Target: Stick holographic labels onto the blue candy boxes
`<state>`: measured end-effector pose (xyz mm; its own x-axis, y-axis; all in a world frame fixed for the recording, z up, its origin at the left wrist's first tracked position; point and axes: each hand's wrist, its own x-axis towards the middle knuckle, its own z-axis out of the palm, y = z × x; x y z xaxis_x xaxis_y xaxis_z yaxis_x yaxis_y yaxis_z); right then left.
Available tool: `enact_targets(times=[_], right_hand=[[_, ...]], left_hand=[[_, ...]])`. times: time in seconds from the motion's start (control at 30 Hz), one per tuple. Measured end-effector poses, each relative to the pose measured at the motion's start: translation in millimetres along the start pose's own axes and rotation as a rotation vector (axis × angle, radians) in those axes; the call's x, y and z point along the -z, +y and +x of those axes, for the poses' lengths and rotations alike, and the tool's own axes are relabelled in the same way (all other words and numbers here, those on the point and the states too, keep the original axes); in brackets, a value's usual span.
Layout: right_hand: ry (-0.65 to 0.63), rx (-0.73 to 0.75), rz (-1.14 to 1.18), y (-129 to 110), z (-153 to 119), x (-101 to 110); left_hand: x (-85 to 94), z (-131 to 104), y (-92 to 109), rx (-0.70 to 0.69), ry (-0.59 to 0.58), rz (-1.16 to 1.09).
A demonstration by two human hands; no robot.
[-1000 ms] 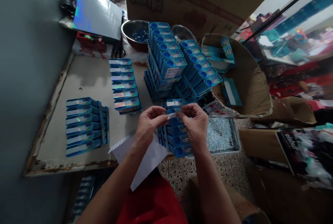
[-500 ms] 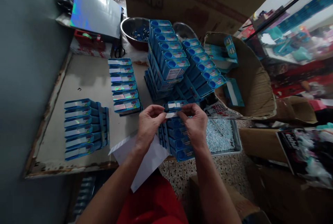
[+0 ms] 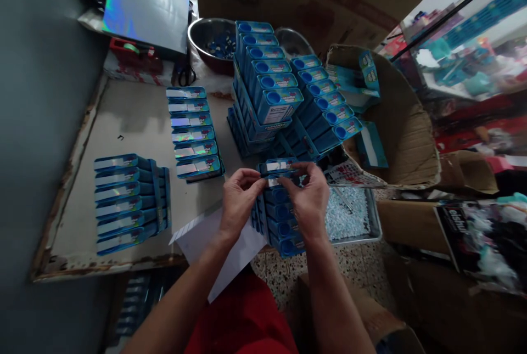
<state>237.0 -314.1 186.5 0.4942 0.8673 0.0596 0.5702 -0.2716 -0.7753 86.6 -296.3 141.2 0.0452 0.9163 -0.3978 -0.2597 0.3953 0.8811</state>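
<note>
A small silvery strip point(image 3: 273, 182) lies across the second box of a blue stack point(image 3: 284, 212) at the table's front edge. My left hand point(image 3: 241, 200) pinches the strip's left end between thumb and finger. At its right end my right hand point(image 3: 308, 195) has thumb and fingers closed on it. The box behind, at the top of this stack, bears a silvery strip point(image 3: 276, 166). To the left, two groups of blue boxes point(image 3: 192, 134), point(image 3: 119, 193) carry similar strips. White sheets point(image 3: 226, 255) lie by my left forearm.
Tall stacks of blue boxes point(image 3: 272, 82) stand behind my hands. Metal bowls point(image 3: 197, 41) sit at the back. On the right are an open carton point(image 3: 411, 145) and a tray of pale beads point(image 3: 354, 219). Scissors point(image 3: 186, 75) and a shiny silver sheet point(image 3: 144, 8) lie back left.
Both hands have drawn slightly closer over the second box, and the strip between them now lies down against it. The view has shifted a little.
</note>
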Motion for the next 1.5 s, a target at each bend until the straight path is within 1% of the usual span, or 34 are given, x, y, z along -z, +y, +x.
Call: enact_targets(times=[0.03,0.07,0.1,0.2,0.23,0.3,0.37,0.43,0.5,0.57,0.6,0.63,0.7,0.73,0.77,0.8,0.83,0.87,0.9,0.93,0.97,1.0,1.03,1.07,1.1,1.13,1.17,1.2,1.23,1.27,1.3,1.37,1.43,1.5], right_hand=[[0.032,-0.003,-0.03,3.7,0.9,0.8],[0.036,-0.038,-0.017,7.7,1.8,1.5],[0.008,-0.104,0.047,11.7,2.5,1.9],[-0.173,-0.339,0.394,20.3,3.9,1.1],[-0.214,-0.386,0.484,21.4,4.1,0.4],[-0.247,-0.418,0.56,21.6,4.4,-0.6],[-0.253,-0.403,0.54,21.5,4.7,0.1],[-0.26,-0.369,0.49,24.1,6.2,3.2],[-0.273,-0.346,0.416,29.1,9.9,7.8],[-0.27,-0.296,0.249,30.8,13.0,13.5],[-0.235,-0.237,0.122,28.1,12.2,17.2],[-0.166,-0.151,-0.017,22.3,8.3,21.6],[0.032,0.048,-0.226,2.6,-10.6,30.4],[0.124,0.132,-0.261,-9.6,-25.6,32.9],[0.175,0.204,-0.235,-21.9,-43.1,32.1],[0.16,0.261,-0.167,-32.9,-61.9,26.7],[0.069,0.303,-0.072,-41.8,-80.5,15.5],[-0.082,0.315,0.034,-48.1,-97.8,-2.2],[-0.287,0.287,0.142,-51.7,-112.8,-26.2],[-0.495,0.198,0.241,-53.1,-125.0,-56.0],[-0.666,0.073,0.34,-53.0,-134.3,-90.2],[-0.772,-0.029,0.453,-52.2,-140.7,-126.8],[-0.82,-0.091,0.526,-51.5,-144.9,-163.8],[-0.854,-0.118,0.545,-51.5,-147.6,-198.8],[-0.904,-0.114,0.542,-52.5,-149.5,-230.0],[-0.925,-0.107,0.53,-54.5,-151.5,-256.1],[-0.917,-0.101,0.511,-57.5,-154.2,-276.3],[-0.894,-0.096,0.496,-61.4,-158.0,-290.7],[-0.856,-0.093,0.481,-65.8,-163.1,-299.8],[-0.816,-0.085,0.465,-70.7,-169.6,-304.7],[-0.786,-0.069,0.445,-76.0,-177.2,-306.5],[-0.754,-0.025,0.382,-87.1,-194.9,-305.7],[-0.747,0.017,0.313,-97.9,-212.6,-303.9],[-0.76,0.047,0.288,-107.3,-226.1,-302.5]], left_hand=[[-1.2,-0.9,-1.5,-0.014,0.021,0.018],[-2.6,-1.9,-3.0,-0.033,0.048,0.031],[-4.2,-2.9,-4.7,-0.05,0.076,0.038],[-9.8,-5.5,-11.0,-0.049,0.135,-0.028],[-11.6,-6.0,-13.6,-0.033,0.144,-0.075],[-15.1,-6.6,-19.8,0.007,0.182,-0.151],[-19.0,-6.8,-27.0,0.05,0.254,-0.164],[-23.4,-6.1,-35.5,0.109,0.286,-0.159],[-26.1,-3.8,-44.7,0.146,0.258,-0.19],[-22.9,-2.1,-52.7,0.126,0.229,-0.209],[-17.7,-3.5,-55.2,0.094,0.24,-0.194],[-9.5,-7.7,-56.2,0.053,0.26,-0.154],[17.5,-26.2,-52.7,-0.023,0.285,-0.011],[36.9,-40.2,-48.4,-0.067,0.29,0.081],[60.1,-56.2,-42.6,-0.113,0.287,0.187],[87.1,-72.6,-35.8,-0.168,0.3,0.302],[117.1,-87.5,-28.6,-0.241,0.34,0.411],[149.1,-99.3,-21.6,-0.297,0.404,0.519],[181.6,-106.3,-15.5,-0.338,0.542,0.594],[213.1,-107.8,-10.8,-0.338,0.689,0.614],[242.0,-103.5,-7.7,-0.318,0.806,0.557],[266.7,-94.0,-6.0,-0.287,0.849,0.442],[286.1,-80.5,-5.7,-0.242,0.818,0.319],[299.7,-64.9,-6.4,-0.2,0.747,0.203],[307.8,-49.0,-7.6,-0.16,0.645,0.108],[311.2,-34.6,-8.9,-0.12,0.529,0.042],[311.3,-23.2,-10.2,-0.083,0.42,-0.003],[309.6,-15.4,-11.1,-0.054,0.333,-0.035],[307.7,-11.7,-11.5,-0.03,0.275,-0.06],[306.7,-11.8,-11.4,-0.01,0.254,-0.084],[307.4,-15.2,-10.7,0.004,0.275,-0.106],[314.2,-28.6,-7.9,0.04,0.4,-0.148],[325.5,-44.6,-3.5,0.096,0.514,-0.182],[335.8,-57.5,2.3,0.117,0.565,-0.188]])
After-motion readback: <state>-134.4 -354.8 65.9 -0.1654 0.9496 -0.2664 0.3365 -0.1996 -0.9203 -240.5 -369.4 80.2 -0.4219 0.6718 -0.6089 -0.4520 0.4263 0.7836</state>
